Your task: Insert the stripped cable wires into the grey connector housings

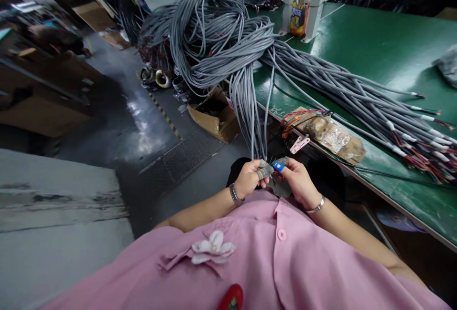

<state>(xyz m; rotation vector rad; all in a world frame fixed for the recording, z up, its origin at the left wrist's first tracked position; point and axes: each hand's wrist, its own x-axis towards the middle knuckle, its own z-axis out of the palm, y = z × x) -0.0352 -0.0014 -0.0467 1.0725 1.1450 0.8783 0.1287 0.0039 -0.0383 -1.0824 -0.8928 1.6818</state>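
Close in front of my body, both hands meet at the ends of grey cables (255, 124) that hang down from the bench edge. My left hand (250, 179) is closed on the thin coloured wires at the cable ends, with grey covers on some fingertips. Pinched against it, my right hand (298, 181) has its thumb and finger on the same wires; a blue cover (278, 166) sits on that thumb. The fingers hide most of the wires, so their number cannot be told. Just beyond the right hand, a pink clip (300, 144) is at the bench edge.
A large coiled grey cable bundle (221, 38) lies over the green bench (378, 29), its stripped ends spreading right. A wooden block (330, 134) with tape and wires sits at the edge. Below stands an open cardboard box (217, 126). A white post (317, 3) rises behind.
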